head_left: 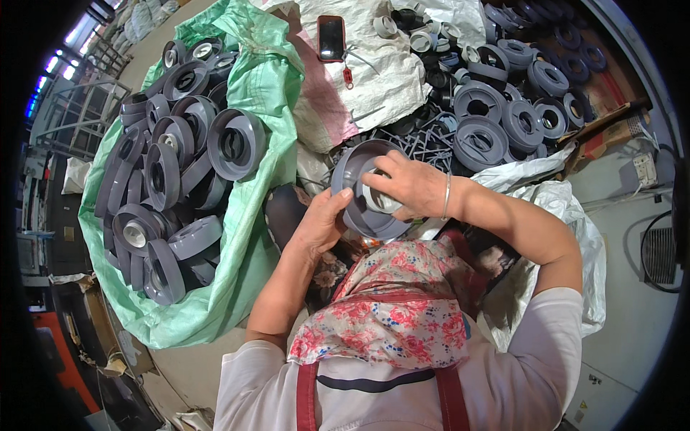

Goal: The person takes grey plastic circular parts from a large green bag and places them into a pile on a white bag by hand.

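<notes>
Left hand (pixel 320 223) grips the near-left rim of a grey round plastic housing (pixel 359 208), held at centre above the lap; right hand (pixel 410 188) closes over a pale ring insert (pixel 377 201) seated in its bore. I judge this piece as mid-assembly. On the left, a green woven sack (pixel 251 280) holds many housings with inserts fitted. Far right, a loose pile of grey parts (pixel 503 108) appears unprocessed. A dark phone (pixel 330 37) lies far centre.
</notes>
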